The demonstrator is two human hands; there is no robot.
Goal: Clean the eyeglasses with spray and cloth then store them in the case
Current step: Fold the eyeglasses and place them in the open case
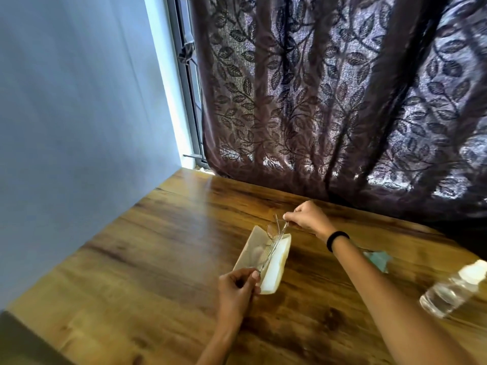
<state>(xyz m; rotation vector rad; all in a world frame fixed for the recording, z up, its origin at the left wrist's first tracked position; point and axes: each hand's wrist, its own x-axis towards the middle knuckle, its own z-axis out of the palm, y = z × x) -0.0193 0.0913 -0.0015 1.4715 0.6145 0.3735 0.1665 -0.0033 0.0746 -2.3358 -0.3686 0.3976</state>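
Eyeglasses (274, 241) with a thin, clear frame are held lengthwise over an open, cream-coloured oblong case (275, 272), which lies on the brown wood-grain table (158, 246) about midway between its left and right edges. The left hand (237, 288), at the near end of the case, pinches the near tip of the frame between thumb and curled fingers. The right hand (308, 219), at the far end, pinches the other tip with thumb and forefinger, its remaining fingers tucked under; a black band (337, 239) circles that wrist. The glasses slope down into the hollow of the case, and they seem to touch its lining, though motion blur makes this hard to judge (one temple looks as if it sticks up near the right fingertips).

A pale teal cloth (378, 259) lies crumpled on the table just beyond the right forearm, partly hidden by it. A clear plastic bottle (452, 291) with a white top sits by the table's right edge, well apart from the case. Along the far edge hangs a dark brown curtain (329, 101) patterned with leaves, and a pale blue wall (79, 114) runs along the left edge.
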